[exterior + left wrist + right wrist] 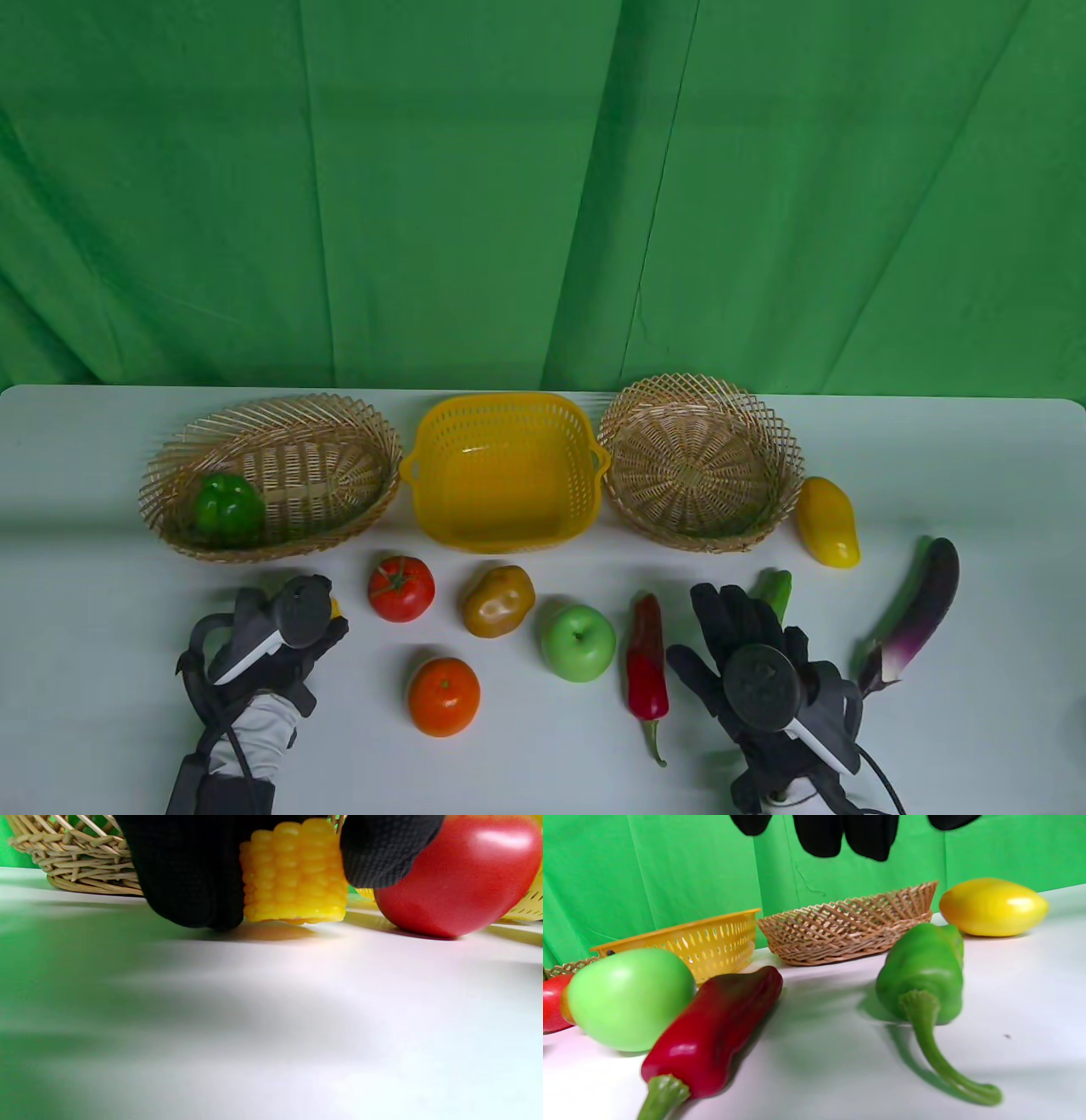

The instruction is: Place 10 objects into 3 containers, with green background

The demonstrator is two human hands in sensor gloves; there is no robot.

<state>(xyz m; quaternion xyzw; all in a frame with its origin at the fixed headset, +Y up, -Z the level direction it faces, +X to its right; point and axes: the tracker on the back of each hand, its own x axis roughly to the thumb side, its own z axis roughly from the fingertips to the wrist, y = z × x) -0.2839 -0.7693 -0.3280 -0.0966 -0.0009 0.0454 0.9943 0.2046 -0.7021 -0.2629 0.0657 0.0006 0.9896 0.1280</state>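
Observation:
My left hand (pixel 327 615) grips a yellow corn piece (pixel 295 872) between its fingers (pixel 191 878), low at the table surface, in front of the oval wicker basket (pixel 339 412). That basket holds a green bell pepper (pixel 227 508). My right hand (pixel 730 607) is open with spread fingers, empty, hovering over a long green pepper (pixel 925 971), whose tip shows in the table view (pixel 776 587). The yellow plastic basket (pixel 501 401) and the round wicker basket (pixel 700 463) are empty.
On the white table lie a tomato (pixel 400 587), potato (pixel 499 601), green apple (pixel 579 643), orange (pixel 444 696), red chilli (pixel 646 662), yellow mango (pixel 828 521) and purple eggplant (pixel 916 615). A green curtain hangs behind.

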